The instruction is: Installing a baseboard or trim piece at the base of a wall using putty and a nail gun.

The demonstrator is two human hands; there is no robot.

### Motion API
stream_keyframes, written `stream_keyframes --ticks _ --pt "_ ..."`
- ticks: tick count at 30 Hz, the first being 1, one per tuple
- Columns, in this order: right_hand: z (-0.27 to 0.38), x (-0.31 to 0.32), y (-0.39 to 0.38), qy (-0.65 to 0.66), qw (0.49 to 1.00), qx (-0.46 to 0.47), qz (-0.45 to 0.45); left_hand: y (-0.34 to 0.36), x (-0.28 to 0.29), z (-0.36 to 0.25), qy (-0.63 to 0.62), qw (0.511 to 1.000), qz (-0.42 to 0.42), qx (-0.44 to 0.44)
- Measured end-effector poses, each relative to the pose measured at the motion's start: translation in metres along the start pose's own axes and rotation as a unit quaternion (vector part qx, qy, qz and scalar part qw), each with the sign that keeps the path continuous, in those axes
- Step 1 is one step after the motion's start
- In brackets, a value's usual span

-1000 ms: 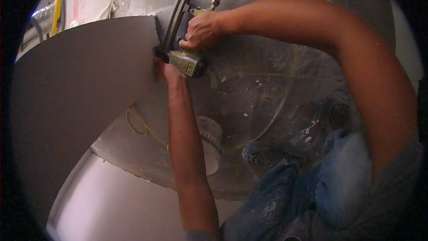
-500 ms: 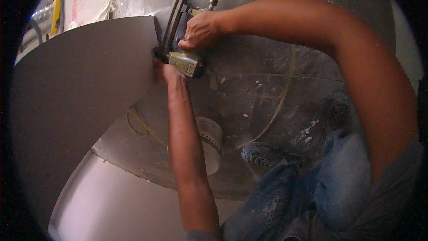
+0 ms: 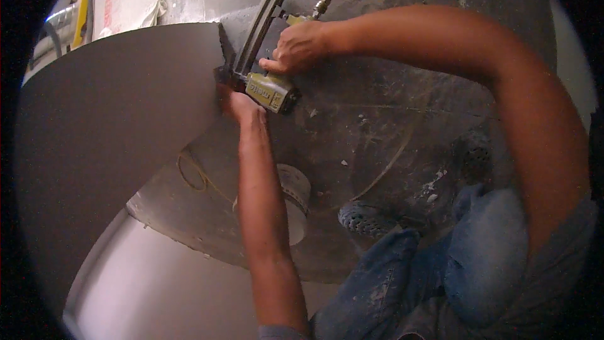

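A yellow-green pneumatic nail gun [image 3: 270, 91] with a long dark magazine [image 3: 258, 31] is held in my right hand [image 3: 297, 47]. Its fingers wrap round the handle, close to the trigger. The gun's nose points left, toward the right edge of a large grey panel [image 3: 119, 113]. At that edge, just below the nose, is my left hand [image 3: 238, 104]; its fingers are dark, blurred and partly hidden, so their grip is unclear. A small dark piece [image 3: 222, 74] lies beside these fingers at the panel's edge. An air hose fitting [image 3: 323, 4] joins the gun behind my right hand.
A whitish bucket [image 3: 294, 189] stands beside my left forearm. The pale air hose [image 3: 393, 160] loops across the dusty grey floor [image 3: 352, 132], which has scattered debris. My shoe [image 3: 365, 219] is at the lower middle. Yellow and silvery items [image 3: 66, 25] sit at the upper left.
The nail gun and my right hand have shifted slightly right, and the gun's body has tilted a little clockwise. My left hand stays at the panel's edge.
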State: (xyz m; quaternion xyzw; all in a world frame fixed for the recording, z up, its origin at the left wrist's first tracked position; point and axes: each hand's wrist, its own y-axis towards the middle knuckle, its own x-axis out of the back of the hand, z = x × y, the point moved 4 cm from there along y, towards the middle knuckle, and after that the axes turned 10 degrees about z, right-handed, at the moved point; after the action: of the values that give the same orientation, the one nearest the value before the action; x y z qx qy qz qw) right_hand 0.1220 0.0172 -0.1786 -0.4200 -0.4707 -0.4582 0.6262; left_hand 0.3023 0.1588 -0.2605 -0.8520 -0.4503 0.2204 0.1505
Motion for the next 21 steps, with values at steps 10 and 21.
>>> stream_keyframes --ticks 10,21 --pt "0.019 0.085 -0.049 0.124 0.969 -0.209 -0.056 -0.078 -0.001 -0.005 0.256 0.96 0.114 0.012" --pt "0.04 -0.013 -0.016 0.946 0.228 -0.184 -0.135 -0.148 -0.063 -0.055 0.489 0.861 0.137 0.04"
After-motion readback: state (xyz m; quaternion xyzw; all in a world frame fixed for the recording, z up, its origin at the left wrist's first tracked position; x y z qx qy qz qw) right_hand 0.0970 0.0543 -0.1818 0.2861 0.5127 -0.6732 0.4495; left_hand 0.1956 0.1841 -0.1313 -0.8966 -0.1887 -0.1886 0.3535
